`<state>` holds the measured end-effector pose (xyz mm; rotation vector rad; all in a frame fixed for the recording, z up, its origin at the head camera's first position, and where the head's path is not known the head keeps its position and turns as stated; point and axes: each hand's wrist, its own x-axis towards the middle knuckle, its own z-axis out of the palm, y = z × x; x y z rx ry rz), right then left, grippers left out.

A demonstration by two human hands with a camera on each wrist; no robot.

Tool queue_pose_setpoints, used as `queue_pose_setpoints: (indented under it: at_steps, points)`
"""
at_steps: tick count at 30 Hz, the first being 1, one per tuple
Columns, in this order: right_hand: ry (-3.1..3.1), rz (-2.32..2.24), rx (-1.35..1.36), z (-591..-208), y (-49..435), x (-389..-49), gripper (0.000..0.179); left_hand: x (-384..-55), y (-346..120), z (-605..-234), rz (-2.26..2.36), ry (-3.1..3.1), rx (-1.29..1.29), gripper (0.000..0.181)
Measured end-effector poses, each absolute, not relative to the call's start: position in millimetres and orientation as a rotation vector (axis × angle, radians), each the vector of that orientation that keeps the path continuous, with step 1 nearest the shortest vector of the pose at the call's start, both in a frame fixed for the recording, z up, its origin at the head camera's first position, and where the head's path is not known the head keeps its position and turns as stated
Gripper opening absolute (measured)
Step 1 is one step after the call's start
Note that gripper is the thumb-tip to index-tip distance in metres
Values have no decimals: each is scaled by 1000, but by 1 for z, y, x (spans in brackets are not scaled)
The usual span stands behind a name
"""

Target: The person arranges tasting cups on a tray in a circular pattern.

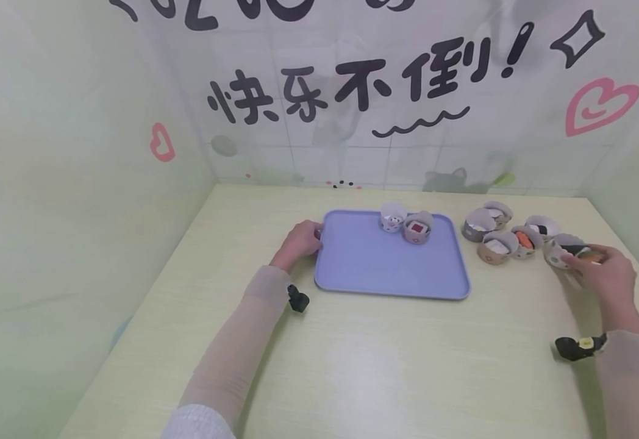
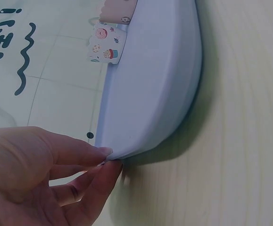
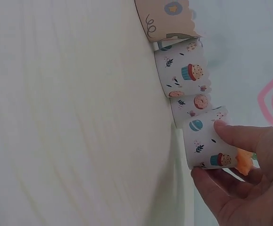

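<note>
A lavender tray (image 1: 385, 265) lies on the table, and my left hand (image 1: 300, 242) pinches its left edge between thumb and fingers, as the left wrist view shows. Two paper baking cups stand at the tray's back edge: a white one (image 1: 391, 221) and a brownish one (image 1: 417, 233) with a white and dark red piece inside. At the far right, my right hand (image 1: 611, 277) holds a white paper baking cup (image 3: 207, 143) printed with cupcakes, thumb on its upper side and fingers below. Something orange (image 3: 243, 161) sticks out of that cup.
Several more filled cups cluster between the tray and my right hand, among them a tan one (image 1: 493, 253) in front and one with an orange piece (image 1: 524, 239). A printed curtain (image 1: 341, 161) hangs behind the table (image 1: 369, 360).
</note>
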<state>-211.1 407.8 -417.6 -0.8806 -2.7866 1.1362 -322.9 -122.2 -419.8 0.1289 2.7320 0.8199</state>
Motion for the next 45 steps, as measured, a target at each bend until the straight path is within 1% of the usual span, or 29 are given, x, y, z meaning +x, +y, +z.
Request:
queue_pose_setpoints:
  at_steps: [15,26,39,45]
  points:
    - [-2756,1102,-752,-408,402,-206,85,-322,-122,-419,829,2725,120,59]
    - [-2743,1104,-745,-397,390,-203,85,-322,-121,-418,814,2710,108,60]
    - [-2744,1117,-597,-387,373,-200,85,-322,-121,-417,801,2729,103,58]
    - [-2740,1118,-434,-380,361,-200,81,-322,-120,-417,822,2721,102,61]
